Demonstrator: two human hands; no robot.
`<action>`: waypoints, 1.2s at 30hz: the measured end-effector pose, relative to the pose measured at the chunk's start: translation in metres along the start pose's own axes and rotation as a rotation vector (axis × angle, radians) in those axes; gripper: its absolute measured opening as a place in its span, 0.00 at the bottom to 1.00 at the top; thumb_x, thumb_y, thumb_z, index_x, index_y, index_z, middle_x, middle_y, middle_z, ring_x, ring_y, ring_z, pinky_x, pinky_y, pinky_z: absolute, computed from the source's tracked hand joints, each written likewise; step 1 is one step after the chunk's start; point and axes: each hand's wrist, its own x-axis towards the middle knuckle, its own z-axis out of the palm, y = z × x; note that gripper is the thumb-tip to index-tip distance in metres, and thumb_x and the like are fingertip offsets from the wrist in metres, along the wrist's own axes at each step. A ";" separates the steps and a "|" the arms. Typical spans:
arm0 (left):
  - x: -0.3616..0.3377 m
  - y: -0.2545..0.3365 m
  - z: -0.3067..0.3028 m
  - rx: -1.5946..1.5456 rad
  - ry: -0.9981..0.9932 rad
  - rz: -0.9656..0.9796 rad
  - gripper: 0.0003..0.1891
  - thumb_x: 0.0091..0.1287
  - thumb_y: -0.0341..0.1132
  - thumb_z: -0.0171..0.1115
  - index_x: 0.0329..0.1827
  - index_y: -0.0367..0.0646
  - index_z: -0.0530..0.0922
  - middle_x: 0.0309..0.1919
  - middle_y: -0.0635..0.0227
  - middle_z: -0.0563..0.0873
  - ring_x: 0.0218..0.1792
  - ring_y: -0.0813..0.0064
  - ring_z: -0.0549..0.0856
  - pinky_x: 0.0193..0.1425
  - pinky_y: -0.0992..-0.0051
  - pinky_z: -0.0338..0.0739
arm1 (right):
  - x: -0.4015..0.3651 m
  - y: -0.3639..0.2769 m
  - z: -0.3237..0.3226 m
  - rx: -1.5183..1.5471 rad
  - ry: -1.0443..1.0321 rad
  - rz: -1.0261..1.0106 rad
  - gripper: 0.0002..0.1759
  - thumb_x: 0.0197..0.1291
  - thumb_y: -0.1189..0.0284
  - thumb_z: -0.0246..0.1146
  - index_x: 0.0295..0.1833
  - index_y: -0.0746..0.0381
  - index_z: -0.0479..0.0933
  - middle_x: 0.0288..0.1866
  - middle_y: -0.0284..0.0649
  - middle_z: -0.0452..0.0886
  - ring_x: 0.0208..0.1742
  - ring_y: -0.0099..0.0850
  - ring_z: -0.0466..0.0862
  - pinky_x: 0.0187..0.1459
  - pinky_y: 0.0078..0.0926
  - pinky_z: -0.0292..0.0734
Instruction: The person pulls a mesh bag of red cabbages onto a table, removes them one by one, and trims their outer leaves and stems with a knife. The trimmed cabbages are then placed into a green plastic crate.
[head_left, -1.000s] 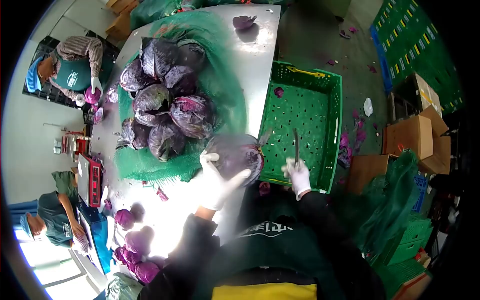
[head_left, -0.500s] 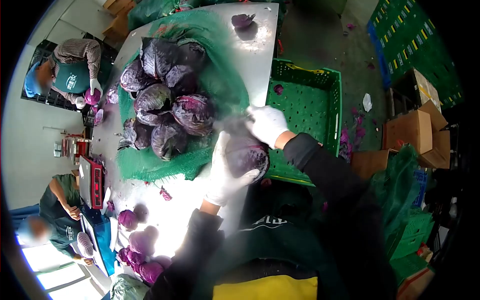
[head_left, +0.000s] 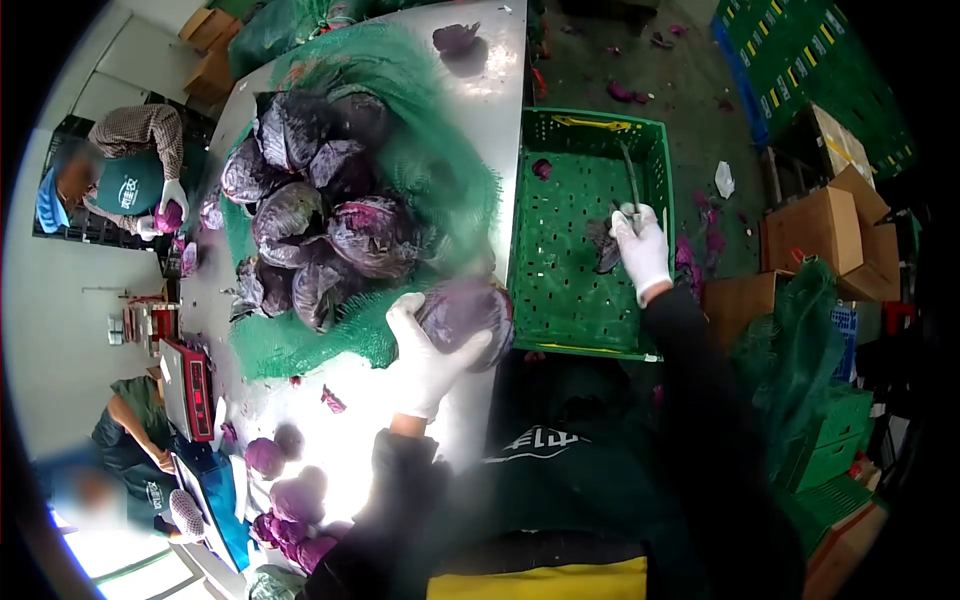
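Note:
My left hand [head_left: 425, 365], in a white glove, grips a red cabbage [head_left: 468, 318] at the table's near edge, with the thumb across its side. Over the green crate [head_left: 590, 335] is my gloved right hand [head_left: 642, 245], closed around a knife [head_left: 631, 172] whose thin blade points away from me. A dark cabbage leaf [head_left: 605, 248] shows just left of the right hand, against the crate floor. Beyond my left hand, several dark red cabbages [head_left: 370, 235] in their outer leaves are heaped on a green mesh sack [head_left: 450, 150].
A loose leaf [head_left: 457, 40] lies on the metal table [head_left: 500, 75]. Trimmed purple cabbages [head_left: 297, 498] sit near a red scale [head_left: 187, 390]. Two people work along the far side, one holding a cabbage [head_left: 168, 217]. Cardboard boxes [head_left: 815, 240] and stacked green crates [head_left: 810, 80] stand right.
My right hand has left the cabbage and swung right over the crate, bringing the knife and a leaf into clear view. The left hand still grips the cabbage, now slightly further left.

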 end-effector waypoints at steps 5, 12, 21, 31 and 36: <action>0.012 0.013 0.008 -0.150 -0.084 -0.076 0.48 0.54 0.31 0.81 0.73 0.39 0.57 0.64 0.56 0.69 0.65 0.68 0.74 0.71 0.66 0.71 | -0.128 -0.051 0.018 -0.279 -0.461 -0.564 0.17 0.72 0.65 0.56 0.62 0.59 0.71 0.49 0.49 0.86 0.40 0.47 0.88 0.41 0.42 0.86; 0.014 0.003 0.005 0.007 -0.089 0.098 0.46 0.53 0.32 0.80 0.75 0.37 0.62 0.68 0.55 0.69 0.69 0.62 0.72 0.75 0.64 0.67 | -0.140 -0.056 0.041 -0.584 -0.687 -0.427 0.13 0.72 0.69 0.56 0.51 0.69 0.71 0.29 0.54 0.82 0.27 0.54 0.82 0.31 0.51 0.79; 0.016 0.024 0.004 0.127 -0.132 0.063 0.48 0.49 0.35 0.82 0.74 0.40 0.65 0.71 0.51 0.67 0.73 0.53 0.68 0.77 0.60 0.63 | -0.109 -0.008 0.083 -0.454 -0.847 -0.230 0.13 0.66 0.68 0.57 0.49 0.67 0.74 0.35 0.59 0.83 0.38 0.61 0.84 0.42 0.56 0.79; -0.004 -0.016 -0.031 -0.369 -0.249 -0.057 0.59 0.47 0.31 0.84 0.80 0.40 0.51 0.79 0.59 0.55 0.79 0.62 0.58 0.82 0.61 0.55 | -0.119 -0.045 0.069 0.143 -0.864 0.080 0.36 0.65 0.77 0.53 0.80 0.52 0.59 0.39 0.46 0.87 0.33 0.37 0.87 0.42 0.30 0.83; 0.015 0.014 -0.001 0.128 -0.126 0.154 0.59 0.45 0.36 0.86 0.79 0.42 0.55 0.65 0.55 0.60 0.68 0.58 0.65 0.76 0.58 0.64 | -0.089 -0.063 0.053 -0.188 -0.548 -0.602 0.21 0.62 0.78 0.56 0.61 0.61 0.76 0.50 0.48 0.82 0.48 0.51 0.84 0.49 0.39 0.84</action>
